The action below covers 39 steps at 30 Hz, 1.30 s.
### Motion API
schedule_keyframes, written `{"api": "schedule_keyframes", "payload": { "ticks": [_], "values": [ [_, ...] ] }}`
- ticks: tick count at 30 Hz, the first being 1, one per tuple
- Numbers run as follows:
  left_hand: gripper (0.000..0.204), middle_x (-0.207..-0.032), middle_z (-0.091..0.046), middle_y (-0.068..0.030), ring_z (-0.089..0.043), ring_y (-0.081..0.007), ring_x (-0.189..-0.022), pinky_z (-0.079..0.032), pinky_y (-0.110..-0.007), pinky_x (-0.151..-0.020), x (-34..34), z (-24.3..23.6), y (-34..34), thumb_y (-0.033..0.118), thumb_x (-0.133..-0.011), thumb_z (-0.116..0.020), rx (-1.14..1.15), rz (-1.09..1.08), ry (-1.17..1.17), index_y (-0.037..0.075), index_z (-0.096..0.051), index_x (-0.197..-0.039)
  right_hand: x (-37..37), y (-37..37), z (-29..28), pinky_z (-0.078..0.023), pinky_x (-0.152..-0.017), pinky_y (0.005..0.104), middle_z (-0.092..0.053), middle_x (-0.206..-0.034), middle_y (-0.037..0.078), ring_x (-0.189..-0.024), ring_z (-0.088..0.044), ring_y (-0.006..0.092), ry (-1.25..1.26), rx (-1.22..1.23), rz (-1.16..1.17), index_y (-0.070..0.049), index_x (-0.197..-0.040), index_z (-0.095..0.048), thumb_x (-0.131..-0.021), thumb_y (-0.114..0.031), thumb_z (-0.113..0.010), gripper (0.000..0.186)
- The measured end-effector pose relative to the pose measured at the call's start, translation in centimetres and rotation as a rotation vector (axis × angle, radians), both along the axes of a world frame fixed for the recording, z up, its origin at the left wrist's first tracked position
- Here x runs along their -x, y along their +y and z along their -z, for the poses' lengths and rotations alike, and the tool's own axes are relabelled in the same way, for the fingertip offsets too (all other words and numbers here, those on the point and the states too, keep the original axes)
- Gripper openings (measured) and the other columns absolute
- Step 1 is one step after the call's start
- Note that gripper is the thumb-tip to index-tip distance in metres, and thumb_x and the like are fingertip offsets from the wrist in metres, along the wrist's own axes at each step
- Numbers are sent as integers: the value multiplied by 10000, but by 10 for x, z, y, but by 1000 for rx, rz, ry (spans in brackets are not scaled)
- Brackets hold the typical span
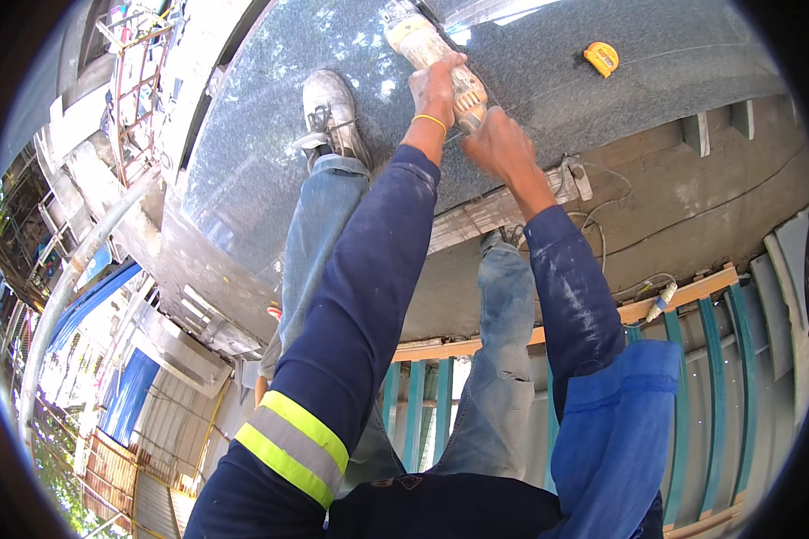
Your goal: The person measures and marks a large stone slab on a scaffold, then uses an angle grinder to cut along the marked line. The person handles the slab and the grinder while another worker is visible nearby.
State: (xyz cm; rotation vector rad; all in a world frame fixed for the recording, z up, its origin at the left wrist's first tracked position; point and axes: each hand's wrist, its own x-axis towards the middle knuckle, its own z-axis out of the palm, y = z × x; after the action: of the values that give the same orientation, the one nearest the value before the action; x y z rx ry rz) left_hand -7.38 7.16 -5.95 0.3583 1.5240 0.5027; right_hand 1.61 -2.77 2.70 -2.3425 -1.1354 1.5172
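Note:
An angle grinder (469, 94), dusty and worn with an orange and pale body, lies lengthwise over a dark grey stone slab (548, 117). Around the front half of its body wraps my left hand (433, 90). My right hand (502, 148) is closed on the rear end, nearer to me. The grinder's head points away toward the top edge, and its disc cannot be made out clearly. To the right of the tool, a yellow tape measure (601, 59) rests on the slab, apart from both hands.
My left shoe (331, 112) stands on the slab; my other foot is lower, by a dusty wooden plank (476, 216). A thin cable (602, 242) and a plug connector (662, 302) lie at the right. Teal bars (710, 395) run below the ledge. Scaffolding (139, 90) rises at left.

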Motion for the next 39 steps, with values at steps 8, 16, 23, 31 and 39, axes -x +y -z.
{"api": "schedule_keyframes", "payload": {
  "ticks": [8, 16, 23, 31, 39],
  "values": [
    [330, -844, -654, -119, -685, -274, -676, -612, -450, -608, 7, 11, 6, 231, -836, -715, 25, 2, -33, 36, -593, -1073, 2, 6, 4, -547, -849, 534, -710, -987, 330, -977, -703, 479, 14, -1, -13, 89, -1026, -639, -788, -189, -698, 371],
    [266, -839, -661, -129, -696, -270, -674, -598, -423, -575, -5, -10, -19, 168, -846, -706, -33, 4, 1, 10, -626, -1044, -2, -17, -1, -552, -834, 531, -709, -979, 334, -959, -705, 487, -8, 25, -9, 91, -1034, -632, -791, -173, -684, 363],
    [261, -833, -663, -126, -689, -274, -662, -602, -446, -593, 3, 3, 10, 204, -853, -699, -14, -5, -29, 32, -627, -1036, -1, 9, 2, -547, -841, 538, -709, -993, 336, -967, -704, 486, 29, -19, -11, 88, -1010, -651, -794, -173, -681, 341],
    [326, -836, -651, -110, -679, -262, -668, -598, -442, -610, 1, 5, -19, 255, -857, -693, 4, 69, -23, 61, -596, -1100, -2, -15, 1, -549, -854, 525, -711, -995, 332, -980, -702, 483, 9, 47, 5, 87, -1005, -651, -770, -205, -732, 384],
    [364, -869, -664, -150, -702, -288, -691, -611, -453, -611, -1, -3, -3, 189, -821, -729, -8, 6, -12, 6, -577, -1098, -1, -6, 1, -547, -851, 530, -711, -993, 324, -974, -708, 469, 7, -9, 1, 77, -1021, -639, -788, -170, -698, 345]
  ]
}}
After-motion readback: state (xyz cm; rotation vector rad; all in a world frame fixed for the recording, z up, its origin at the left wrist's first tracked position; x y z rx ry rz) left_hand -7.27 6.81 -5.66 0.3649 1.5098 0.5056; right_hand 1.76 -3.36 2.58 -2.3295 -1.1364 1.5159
